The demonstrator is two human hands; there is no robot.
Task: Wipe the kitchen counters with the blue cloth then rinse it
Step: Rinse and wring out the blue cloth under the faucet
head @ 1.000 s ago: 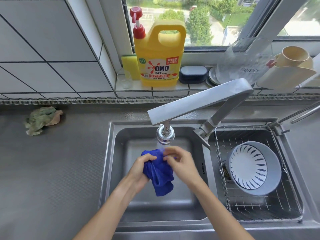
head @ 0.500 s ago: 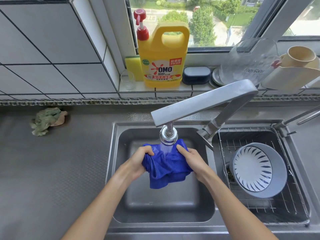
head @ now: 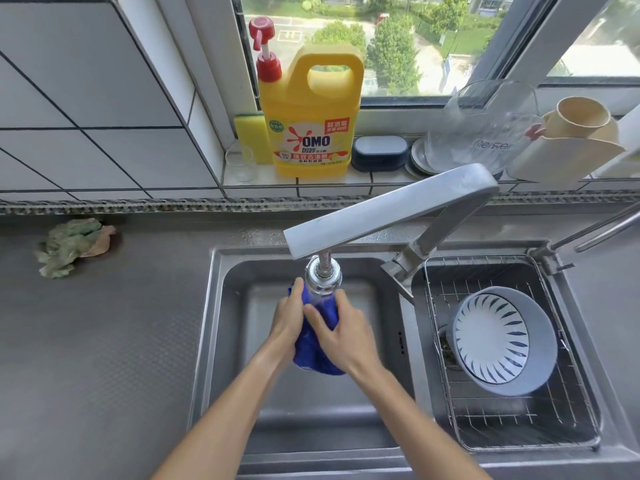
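The blue cloth point(head: 313, 355) is bunched between both hands over the left sink basin point(head: 242, 341), right under the faucet head point(head: 322, 278), where water runs onto it. My left hand point(head: 287, 322) grips its left side. My right hand point(head: 341, 336) presses over it from the right, covering most of it. Only the cloth's top edge and its hanging lower end show. The steel counter point(head: 104, 341) stretches to the left of the sink.
A crumpled green rag point(head: 71, 245) lies on the counter at the back left. The right basin holds a wire rack point(head: 512, 420) with a grey bowl point(head: 502, 344). A yellow detergent jug point(head: 310, 116), sponge, glass and dishes line the windowsill. The faucet arm point(head: 388, 209) crosses above the sink.
The cloth was spread wide between both hands half a second ago. Now my hands have come together and squeezed it into a bunch under the running water.
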